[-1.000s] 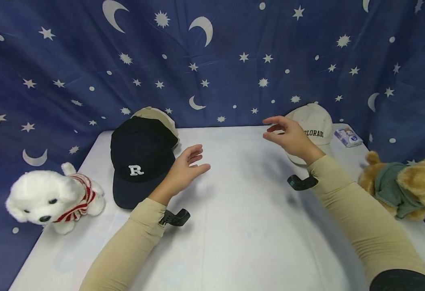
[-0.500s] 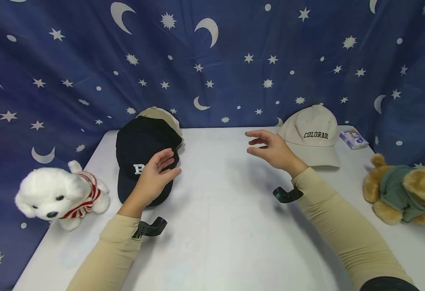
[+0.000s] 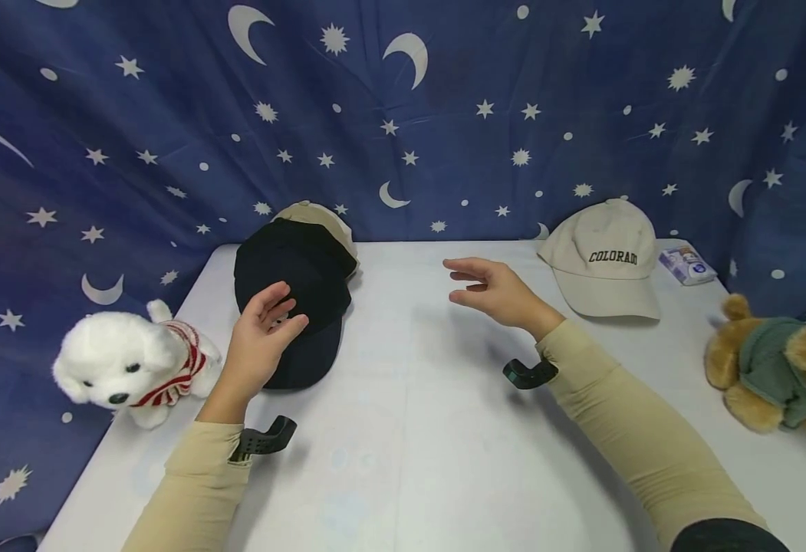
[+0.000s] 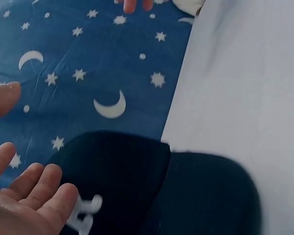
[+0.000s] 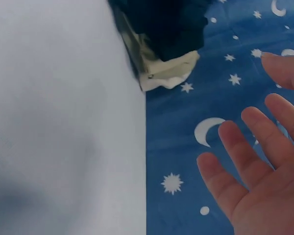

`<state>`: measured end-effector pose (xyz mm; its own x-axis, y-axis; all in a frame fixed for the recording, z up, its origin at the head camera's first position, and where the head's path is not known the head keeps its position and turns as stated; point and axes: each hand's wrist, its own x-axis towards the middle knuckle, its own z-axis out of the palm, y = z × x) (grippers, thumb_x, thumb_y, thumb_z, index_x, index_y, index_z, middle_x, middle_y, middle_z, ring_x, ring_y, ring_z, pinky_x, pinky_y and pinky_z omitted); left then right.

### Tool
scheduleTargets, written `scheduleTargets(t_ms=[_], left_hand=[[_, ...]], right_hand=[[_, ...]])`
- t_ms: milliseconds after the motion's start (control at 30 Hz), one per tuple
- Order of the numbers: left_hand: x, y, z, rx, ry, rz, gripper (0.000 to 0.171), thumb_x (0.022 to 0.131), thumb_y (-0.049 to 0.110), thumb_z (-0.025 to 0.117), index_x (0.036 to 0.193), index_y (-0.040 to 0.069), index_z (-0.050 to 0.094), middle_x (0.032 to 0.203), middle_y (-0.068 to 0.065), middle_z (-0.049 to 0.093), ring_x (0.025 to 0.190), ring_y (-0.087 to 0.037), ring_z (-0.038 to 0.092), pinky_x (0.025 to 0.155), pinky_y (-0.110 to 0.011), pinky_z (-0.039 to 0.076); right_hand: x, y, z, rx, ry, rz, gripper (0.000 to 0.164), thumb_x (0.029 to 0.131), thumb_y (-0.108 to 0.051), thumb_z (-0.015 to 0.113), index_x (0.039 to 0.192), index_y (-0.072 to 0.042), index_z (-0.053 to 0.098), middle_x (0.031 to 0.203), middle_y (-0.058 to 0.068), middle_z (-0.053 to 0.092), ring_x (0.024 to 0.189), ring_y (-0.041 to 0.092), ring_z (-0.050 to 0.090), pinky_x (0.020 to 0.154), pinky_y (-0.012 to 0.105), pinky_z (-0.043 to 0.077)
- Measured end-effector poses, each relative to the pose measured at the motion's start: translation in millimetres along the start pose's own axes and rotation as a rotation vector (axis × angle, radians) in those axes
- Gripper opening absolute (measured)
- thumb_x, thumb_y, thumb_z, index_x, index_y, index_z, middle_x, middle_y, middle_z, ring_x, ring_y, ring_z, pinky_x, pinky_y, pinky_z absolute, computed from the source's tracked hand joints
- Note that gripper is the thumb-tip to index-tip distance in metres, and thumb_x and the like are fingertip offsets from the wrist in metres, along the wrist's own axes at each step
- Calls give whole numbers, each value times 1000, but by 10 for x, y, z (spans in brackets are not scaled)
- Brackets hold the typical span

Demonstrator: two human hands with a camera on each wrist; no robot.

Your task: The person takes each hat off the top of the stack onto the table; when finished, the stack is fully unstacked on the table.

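My left hand [image 3: 254,345] hovers in front of a dark navy cap [image 3: 292,272] at the table's back left, fingers relaxed and holding nothing. It hides most of the cap's white letter, part of which shows in the left wrist view beside the fingertips [image 4: 66,196]. Behind the navy cap a beige cap [image 3: 320,218] peeks out. Over the middle of the table hangs my right hand [image 3: 499,291], its fingers loosely extended and nothing in them. To its right, apart from it, sits a cream cap [image 3: 606,257] lettered COLORADO, brim toward me.
A white plush dog [image 3: 123,356] in a striped scarf sits at the left edge. At the right is a brown plush dog [image 3: 775,372] in a green top, partly cut off. A small purple packet [image 3: 687,265] lies beside the cream cap. Behind the white table [image 3: 403,460] hangs a starry blue cloth [image 3: 458,138].
Both hands have moved left: the left one across the front of the navy cap, the right one away from the cream cap. The head view has shifted slightly. The caps stay put.
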<state>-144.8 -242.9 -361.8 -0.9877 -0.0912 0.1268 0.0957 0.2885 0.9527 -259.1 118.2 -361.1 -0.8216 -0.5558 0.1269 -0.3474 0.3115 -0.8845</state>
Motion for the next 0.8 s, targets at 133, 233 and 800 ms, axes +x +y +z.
scheduleTargets(t_ms=[133,233,800], left_hand=[[-49,-45,-97,-2,40,-31,66,98,12,66,153,0,31,153,-13,38,139,-26,40,110,-29,36],[-84,-80,-158,-12,69,-60,65,98,10,65,153,0,31,152,-12,39,138,-26,41,103,-18,40],[-187,-420,-397,19,213,-158,70,96,8,67,154,0,30,152,-17,38,140,-28,37,115,-44,31]], right_hand=[[49,-15,55,-36,-10,2,53,92,-13,72,142,-5,55,146,9,51,127,29,54,104,44,44],[95,-16,99,-29,-11,-2,52,92,-11,72,141,-5,56,145,9,52,125,28,55,103,44,45],[327,-79,373,0,-48,-3,53,90,-16,76,139,-5,58,143,9,53,124,28,55,101,43,46]])
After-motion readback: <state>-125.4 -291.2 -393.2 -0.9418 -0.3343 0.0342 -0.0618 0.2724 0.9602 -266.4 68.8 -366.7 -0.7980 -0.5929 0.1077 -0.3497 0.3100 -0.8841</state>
